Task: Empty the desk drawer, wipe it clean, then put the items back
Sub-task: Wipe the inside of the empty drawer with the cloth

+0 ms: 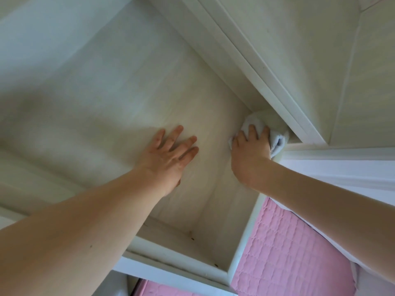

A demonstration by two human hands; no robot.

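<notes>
Drawer (119, 86) with cloth (277, 142) inside

My two arms are bare, no sleeves, and my left hand (168, 159) and right hand (250, 154) wear no rings

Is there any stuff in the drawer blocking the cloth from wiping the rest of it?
Nothing loose shows. The right hand presses the cloth into the drawer's far right corner. Only the left hand, resting flat on the drawer bottom, lies in the cloth's way.
</notes>
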